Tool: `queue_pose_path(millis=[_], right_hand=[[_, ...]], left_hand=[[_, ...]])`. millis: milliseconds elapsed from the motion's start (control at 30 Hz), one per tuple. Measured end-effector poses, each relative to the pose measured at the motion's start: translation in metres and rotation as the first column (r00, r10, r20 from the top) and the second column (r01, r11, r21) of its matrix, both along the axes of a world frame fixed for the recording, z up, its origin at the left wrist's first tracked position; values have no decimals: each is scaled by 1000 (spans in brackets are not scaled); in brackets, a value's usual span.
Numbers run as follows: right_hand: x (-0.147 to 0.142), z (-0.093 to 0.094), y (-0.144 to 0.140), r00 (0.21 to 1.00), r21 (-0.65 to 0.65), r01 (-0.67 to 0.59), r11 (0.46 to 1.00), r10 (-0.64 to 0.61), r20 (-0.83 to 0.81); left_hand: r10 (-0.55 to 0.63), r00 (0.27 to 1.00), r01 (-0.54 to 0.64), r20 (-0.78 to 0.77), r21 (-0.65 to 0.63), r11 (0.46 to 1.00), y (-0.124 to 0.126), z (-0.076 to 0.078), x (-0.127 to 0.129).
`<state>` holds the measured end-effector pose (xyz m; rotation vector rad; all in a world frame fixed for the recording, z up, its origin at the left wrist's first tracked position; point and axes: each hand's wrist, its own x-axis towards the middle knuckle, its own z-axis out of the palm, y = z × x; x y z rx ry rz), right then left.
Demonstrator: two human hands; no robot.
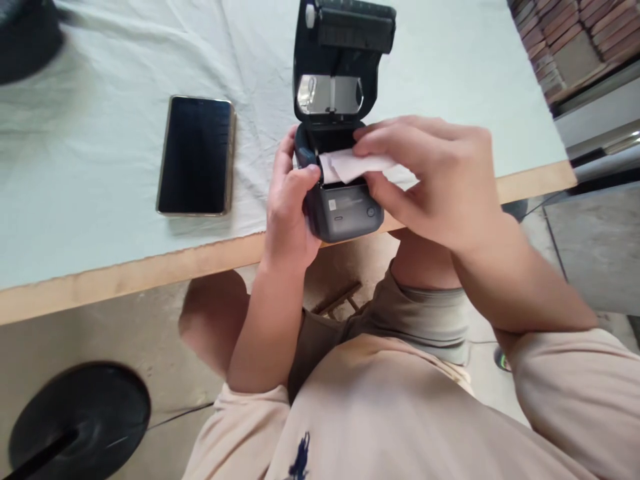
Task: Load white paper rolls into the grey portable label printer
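A small dark label printer is at the table's front edge, its hinged lid swung up and away from me. My left hand wraps round the printer's left side, thumb on the rim of the opening. White paper lies in the printer's open compartment, one piece folded over at an angle. My right hand pinches the paper's right end between thumb and fingers, over the printer's right side. How far the paper reaches down inside is hidden.
A phone lies face up on the pale cloth to the left. A dark object stands at the far left corner. Below the wooden table edge, a round black base stands on the floor. Stacked bricks are at the upper right.
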<state>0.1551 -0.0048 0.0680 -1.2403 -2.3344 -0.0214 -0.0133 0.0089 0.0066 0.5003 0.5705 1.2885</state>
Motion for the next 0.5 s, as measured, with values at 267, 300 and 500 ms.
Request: queue_pose_path(millis=[267, 300, 500], right_hand=[[-3, -5, -3, 999, 210, -26, 977, 19, 37], [-3, -1, 0, 999, 193, 7, 981, -17, 48], [-8, 18, 33, 930, -174, 133, 976, -62, 362]], left_hand=[[-22, 998, 20, 53, 39, 999, -4, 4, -1], [-25, 998, 23, 63, 37, 999, -4, 4, -1], [-46, 999, 45, 13, 70, 997, -4, 0, -2]])
